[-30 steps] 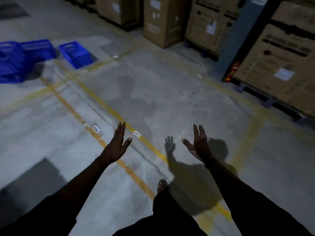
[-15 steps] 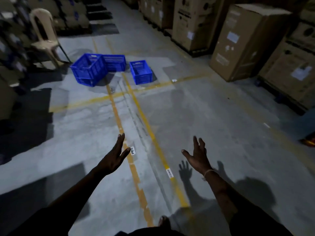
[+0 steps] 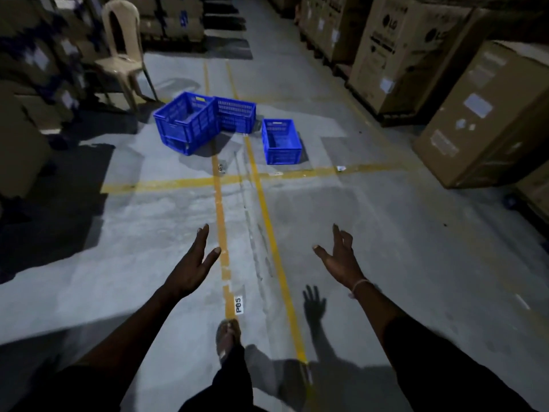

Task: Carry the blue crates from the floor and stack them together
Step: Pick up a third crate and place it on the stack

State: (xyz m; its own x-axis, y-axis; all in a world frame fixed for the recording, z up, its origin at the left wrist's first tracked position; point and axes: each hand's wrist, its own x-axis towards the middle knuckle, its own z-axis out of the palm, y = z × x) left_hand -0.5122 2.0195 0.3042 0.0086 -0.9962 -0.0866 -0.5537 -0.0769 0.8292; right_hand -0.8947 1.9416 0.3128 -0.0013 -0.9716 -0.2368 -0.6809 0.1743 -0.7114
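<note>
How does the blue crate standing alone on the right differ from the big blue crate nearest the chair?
The lone blue plastic crate is lower and narrower; the big blue plastic crate is taller. The lone crate stands apart; the big crate sits against a third one. The lone crate lies right of the yellow floor lines, the big crate left. Both are open-topped, perforated and empty.

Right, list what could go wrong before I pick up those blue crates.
Both hands, left hand and right hand, are empty, well short of the crates.
1. The big crate looks tilted against the middle crate; lifting either may topple the other.
2. Dim light and floor litter could cause a trip.
</note>
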